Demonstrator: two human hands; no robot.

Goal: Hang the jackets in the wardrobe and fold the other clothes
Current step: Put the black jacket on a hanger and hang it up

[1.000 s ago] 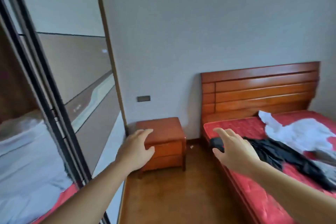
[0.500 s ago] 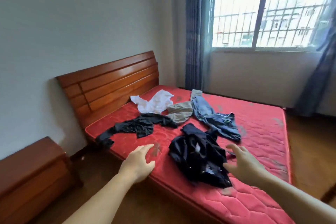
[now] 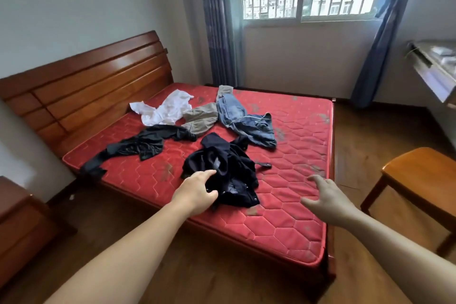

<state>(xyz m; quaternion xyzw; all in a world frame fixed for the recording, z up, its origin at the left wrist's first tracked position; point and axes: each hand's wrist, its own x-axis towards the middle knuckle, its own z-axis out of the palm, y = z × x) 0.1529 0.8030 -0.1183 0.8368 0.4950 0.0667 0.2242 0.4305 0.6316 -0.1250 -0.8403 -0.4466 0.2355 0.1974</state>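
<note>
On the one bed (image 3: 296,160) lie five clothes: one white (image 3: 165,110), one grey (image 3: 201,118), one blue (image 3: 244,121), two dark (image 3: 140,143) (image 3: 227,165). Two hands (image 3: 196,191) (image 3: 328,201), one chair (image 3: 419,173).

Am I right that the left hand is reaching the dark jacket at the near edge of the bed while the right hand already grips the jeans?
Not quite. In the head view the right hand is open over bare mattress, holding nothing; the jeans lie farther back. The left hand is at the dark jacket, as you said.

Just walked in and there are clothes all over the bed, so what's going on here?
A person is sorting laundry on a red mattress. Their left hand reaches onto a dark navy jacket at the near edge; the right hand hovers open beside it. Nothing is folded yet.
</note>
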